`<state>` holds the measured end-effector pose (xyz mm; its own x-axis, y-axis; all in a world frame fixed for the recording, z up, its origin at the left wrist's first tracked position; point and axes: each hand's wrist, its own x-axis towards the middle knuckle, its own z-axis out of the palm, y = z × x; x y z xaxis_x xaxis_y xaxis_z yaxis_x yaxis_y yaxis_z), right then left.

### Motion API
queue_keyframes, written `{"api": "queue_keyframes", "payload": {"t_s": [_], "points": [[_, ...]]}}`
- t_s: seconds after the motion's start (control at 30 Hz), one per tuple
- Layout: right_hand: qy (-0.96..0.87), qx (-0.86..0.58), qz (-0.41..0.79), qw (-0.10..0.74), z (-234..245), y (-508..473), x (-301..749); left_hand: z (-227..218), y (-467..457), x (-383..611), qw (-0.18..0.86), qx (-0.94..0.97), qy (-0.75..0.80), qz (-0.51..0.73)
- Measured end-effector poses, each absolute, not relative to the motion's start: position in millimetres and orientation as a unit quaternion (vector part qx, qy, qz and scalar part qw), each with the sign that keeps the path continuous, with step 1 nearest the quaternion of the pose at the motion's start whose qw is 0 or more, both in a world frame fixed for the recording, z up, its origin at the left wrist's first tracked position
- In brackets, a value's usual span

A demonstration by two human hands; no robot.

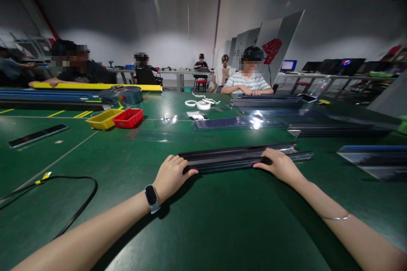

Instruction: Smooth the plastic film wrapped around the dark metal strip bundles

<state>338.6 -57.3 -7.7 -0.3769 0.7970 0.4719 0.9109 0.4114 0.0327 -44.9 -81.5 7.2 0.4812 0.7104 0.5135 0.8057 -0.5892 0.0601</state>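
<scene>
A long black channel-shaped profile [225, 158] lies crosswise in front of me, just over or on the green table [216, 216]. Around its left end my left hand [173, 173] is closed, with the thumb along the near side. My right hand [280, 165] grips it near the right end, fingers over the top and thumb in front. The right tip sticks out past that hand and looks angled. Whether the profile touches the table I cannot tell.
Beyond the profile lie clear plastic strips [229, 123], white tape rolls [203, 105] and more dark profiles [337, 130]. Yellow [104, 119] and red bins [129, 118], a phone [38, 135] and a black cable [92, 190] are on the left. A blue-edged profile [375, 161] lies right. People sit across.
</scene>
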Motion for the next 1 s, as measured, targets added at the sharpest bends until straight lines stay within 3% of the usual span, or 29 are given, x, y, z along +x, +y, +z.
{"api": "queue_keyframes", "payload": {"t_s": [0.53, 1.0], "points": [[-0.817, -0.546, -0.088, 0.161, 0.6, -53.9, 339.7, 4.3, -78.9, -46.3, 0.054, -0.854, -0.453, -0.249], [-0.820, -0.540, -0.092, 0.163, 0.0, -52.6, 341.7, 7.6, -81.4, -44.6, 0.084, -0.856, -0.445, -0.248]]}}
